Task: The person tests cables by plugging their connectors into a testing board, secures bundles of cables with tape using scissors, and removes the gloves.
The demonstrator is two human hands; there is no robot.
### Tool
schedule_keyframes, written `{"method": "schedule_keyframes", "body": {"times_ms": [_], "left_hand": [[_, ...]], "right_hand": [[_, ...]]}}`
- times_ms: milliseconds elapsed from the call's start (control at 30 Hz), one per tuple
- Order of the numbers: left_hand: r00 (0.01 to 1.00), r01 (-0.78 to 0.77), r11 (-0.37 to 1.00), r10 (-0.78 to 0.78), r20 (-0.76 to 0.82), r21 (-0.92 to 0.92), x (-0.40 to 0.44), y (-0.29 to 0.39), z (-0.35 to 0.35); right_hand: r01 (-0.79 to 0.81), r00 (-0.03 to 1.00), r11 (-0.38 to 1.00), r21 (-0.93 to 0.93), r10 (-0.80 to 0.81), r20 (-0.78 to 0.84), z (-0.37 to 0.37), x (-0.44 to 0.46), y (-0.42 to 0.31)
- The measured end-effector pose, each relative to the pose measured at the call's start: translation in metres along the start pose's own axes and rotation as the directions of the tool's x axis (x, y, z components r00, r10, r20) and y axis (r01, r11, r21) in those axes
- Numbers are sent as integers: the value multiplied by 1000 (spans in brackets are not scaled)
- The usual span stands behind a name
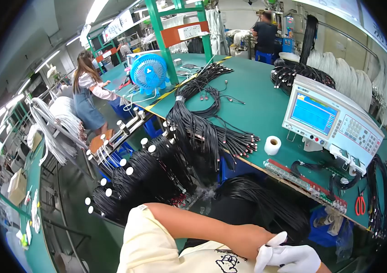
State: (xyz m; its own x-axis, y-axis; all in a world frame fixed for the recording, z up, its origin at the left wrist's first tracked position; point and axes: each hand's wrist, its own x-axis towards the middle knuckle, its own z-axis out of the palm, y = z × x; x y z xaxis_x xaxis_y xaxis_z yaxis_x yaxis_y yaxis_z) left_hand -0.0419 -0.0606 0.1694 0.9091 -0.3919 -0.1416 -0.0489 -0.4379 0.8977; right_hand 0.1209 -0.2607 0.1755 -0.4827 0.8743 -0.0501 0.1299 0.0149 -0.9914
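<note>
My bare left arm reaches across my body from a pale yellow sleeve, and my left hand is at the lower right. My right hand wears a white glove. Its fingers curl around the end of my left hand, where the left fingers are hidden from view. Both hands are low in front of my shirt. Nearest above them, a bundle of black cables hangs below the bench edge. More black cables lie over a rack with white round-ended pegs at left.
The green bench carries a blue fan, a black cable bundle, a white tape roll, a tester with a screen, a connector strip and red-handled scissors. One person stands at left; another is at the back.
</note>
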Motion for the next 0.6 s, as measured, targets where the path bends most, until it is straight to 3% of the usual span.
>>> {"method": "schedule_keyframes", "body": {"times_ms": [333,467,567,600], "left_hand": [[994,101,910,-75,-80,403,-19,16,-11],[987,130,932,-88,-136,338,-38,-5,-8],[975,146,988,-136,-175,43,-24,-3,-3],[976,-76,997,67,-207,-32,-19,-6,1]], "right_hand": [[-37,993,998,-48,31,-116,3,12,-17],[-38,973,996,-86,17,-230,7,11,-38],[-34,889,982,-184,-55,-455,18,19,-57],[79,860,954,-290,-213,-465,14,29,-47]]}}
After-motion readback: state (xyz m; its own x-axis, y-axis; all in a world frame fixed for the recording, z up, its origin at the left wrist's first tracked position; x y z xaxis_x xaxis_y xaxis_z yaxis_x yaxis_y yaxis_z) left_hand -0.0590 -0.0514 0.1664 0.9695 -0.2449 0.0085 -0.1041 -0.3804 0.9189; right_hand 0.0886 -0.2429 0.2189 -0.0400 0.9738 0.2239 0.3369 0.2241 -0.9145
